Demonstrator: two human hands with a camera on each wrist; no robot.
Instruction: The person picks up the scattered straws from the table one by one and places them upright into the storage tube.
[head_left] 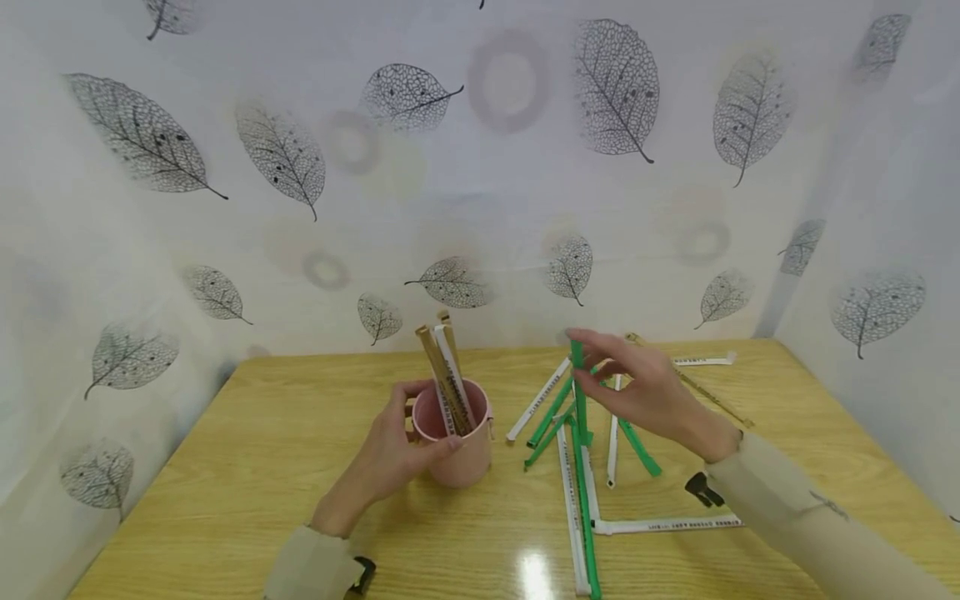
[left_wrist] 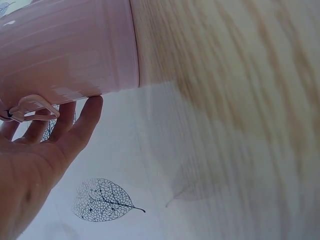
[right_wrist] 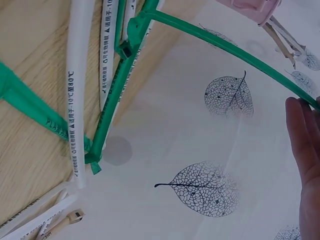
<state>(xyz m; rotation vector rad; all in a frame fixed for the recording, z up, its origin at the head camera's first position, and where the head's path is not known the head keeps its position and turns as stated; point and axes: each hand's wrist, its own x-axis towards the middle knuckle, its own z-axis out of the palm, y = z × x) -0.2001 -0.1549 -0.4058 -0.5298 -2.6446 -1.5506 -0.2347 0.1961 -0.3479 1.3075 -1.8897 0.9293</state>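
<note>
A pink cup (head_left: 461, 462) stands upright on the table, several white and brown wrapped straws (head_left: 442, 367) leaning inside it. My left hand (head_left: 397, 446) holds the cup from its left side, the thumb near the front rim. In the left wrist view, fingertips touch the cup wall (left_wrist: 75, 45) beside a small pink wire handle (left_wrist: 37, 107). To the cup's right, my right hand (head_left: 637, 375) pinches the upper end of a green wrapped straw (head_left: 581, 408), raised above the pile. The right wrist view shows this green straw (right_wrist: 225, 45) slanting up to the fingers.
Loose green, white and brown wrapped straws lie crisscrossed on the wooden table (head_left: 300, 467) at right. A white one (head_left: 667, 525) lies crosswise nearer the front, by the right sleeve. A leaf-printed cloth (head_left: 510, 183) hangs behind the table and at its sides.
</note>
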